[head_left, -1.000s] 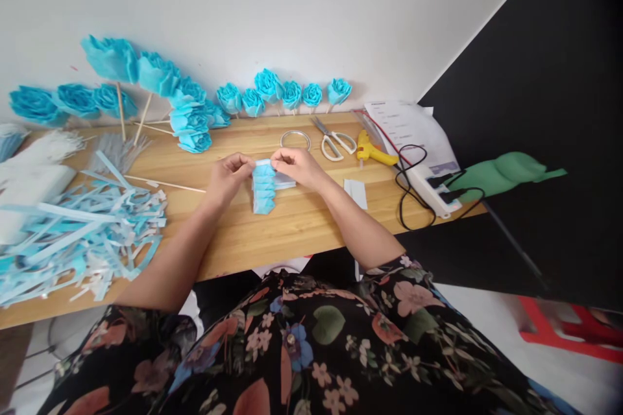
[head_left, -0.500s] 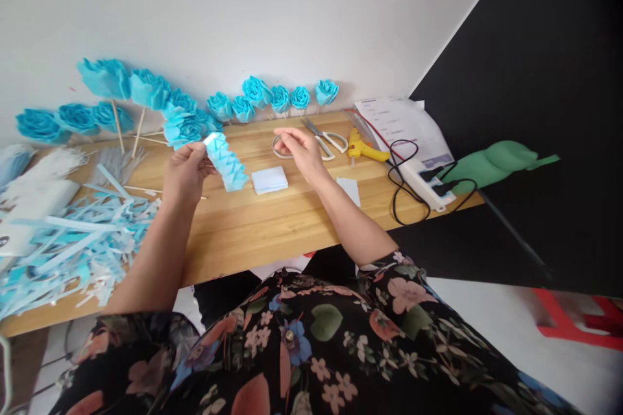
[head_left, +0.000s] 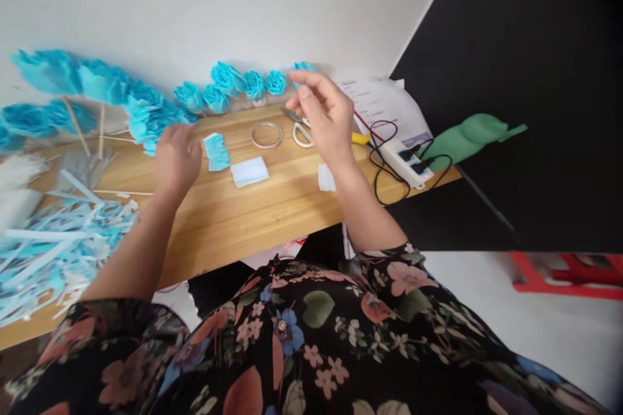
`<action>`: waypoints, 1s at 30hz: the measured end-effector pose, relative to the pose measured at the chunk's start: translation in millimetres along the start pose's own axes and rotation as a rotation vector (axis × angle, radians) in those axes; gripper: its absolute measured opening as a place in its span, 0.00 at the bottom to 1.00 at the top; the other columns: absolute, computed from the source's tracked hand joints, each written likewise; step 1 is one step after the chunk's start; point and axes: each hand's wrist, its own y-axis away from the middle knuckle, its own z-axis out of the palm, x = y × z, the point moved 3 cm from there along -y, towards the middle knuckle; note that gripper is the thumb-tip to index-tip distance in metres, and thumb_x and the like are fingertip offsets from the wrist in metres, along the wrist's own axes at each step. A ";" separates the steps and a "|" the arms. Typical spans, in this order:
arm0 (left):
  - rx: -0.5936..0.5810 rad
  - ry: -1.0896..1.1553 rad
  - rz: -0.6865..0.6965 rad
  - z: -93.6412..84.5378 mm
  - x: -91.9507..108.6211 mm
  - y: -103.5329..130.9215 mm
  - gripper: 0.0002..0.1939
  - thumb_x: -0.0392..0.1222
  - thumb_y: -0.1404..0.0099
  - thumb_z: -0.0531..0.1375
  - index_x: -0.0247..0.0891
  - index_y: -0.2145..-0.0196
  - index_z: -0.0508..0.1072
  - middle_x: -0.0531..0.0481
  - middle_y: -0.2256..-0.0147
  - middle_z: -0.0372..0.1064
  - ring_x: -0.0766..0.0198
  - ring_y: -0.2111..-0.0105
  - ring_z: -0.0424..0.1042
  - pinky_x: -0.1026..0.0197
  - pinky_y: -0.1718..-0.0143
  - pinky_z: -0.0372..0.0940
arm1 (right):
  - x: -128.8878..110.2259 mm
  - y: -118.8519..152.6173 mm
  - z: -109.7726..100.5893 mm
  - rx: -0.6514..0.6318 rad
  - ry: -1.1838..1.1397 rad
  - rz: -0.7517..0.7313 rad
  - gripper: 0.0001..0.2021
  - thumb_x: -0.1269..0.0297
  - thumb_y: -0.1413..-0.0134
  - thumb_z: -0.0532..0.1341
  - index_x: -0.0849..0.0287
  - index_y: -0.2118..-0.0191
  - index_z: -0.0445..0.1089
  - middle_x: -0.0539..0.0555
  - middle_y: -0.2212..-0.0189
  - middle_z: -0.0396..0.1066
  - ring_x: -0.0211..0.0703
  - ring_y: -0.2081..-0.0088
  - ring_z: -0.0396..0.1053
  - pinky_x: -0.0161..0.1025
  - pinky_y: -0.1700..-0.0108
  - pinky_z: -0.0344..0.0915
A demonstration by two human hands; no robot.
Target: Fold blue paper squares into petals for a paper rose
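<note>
Right fingers (head_left: pixel 317 82) loosely parted, empty; left fingers (head_left: pixel 181 134) (blurred, grip unclear) beside pleated blue paper (head_left: pixel 217 153).

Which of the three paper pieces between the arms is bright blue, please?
The pleated piece beside the left hand; the folded piece and rightmost piece look pale.

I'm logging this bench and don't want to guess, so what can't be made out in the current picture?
All in the head view:
Scissors: part of the handles, behind the right hand.
Yellow glue gun: most of it, also behind the right hand.
Printed sheet: its text, too small and blurred.
Leftmost blue flower: cut off by the left edge.
Left hand: blurred, so contact with the pleated blue strip is unclear.
</note>
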 end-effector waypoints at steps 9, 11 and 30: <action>-0.117 0.109 0.100 5.6 48.1 22.1 0.14 0.40 0.36 0.60 0.44 0.52 0.78 0.50 0.48 0.75 0.57 0.57 0.72 0.56 0.57 0.69 | 49.9 61.6 -76.3 -0.292 0.458 0.206 0.13 0.63 0.37 0.58 0.59 0.53 0.76 0.55 0.61 0.77 0.45 0.61 0.72 0.41 0.57 0.66; -0.132 0.170 0.097 7.2 59.6 23.9 0.13 0.41 0.35 0.60 0.44 0.54 0.79 0.50 0.50 0.75 0.59 0.59 0.72 0.58 0.61 0.69 | 61.7 75.3 -82.6 -0.379 0.645 0.232 0.12 0.64 0.38 0.60 0.60 0.53 0.76 0.59 0.57 0.77 0.50 0.57 0.72 0.45 0.54 0.65; -0.296 0.493 -0.077 24.7 54.0 52.1 0.22 0.57 0.34 0.62 0.38 0.54 0.80 0.42 0.55 0.80 0.54 0.56 0.77 0.56 0.54 0.70 | 29.8 73.0 32.0 -0.857 0.303 0.107 0.13 0.70 0.38 0.58 0.56 0.50 0.71 0.52 0.53 0.78 0.42 0.55 0.74 0.36 0.55 0.61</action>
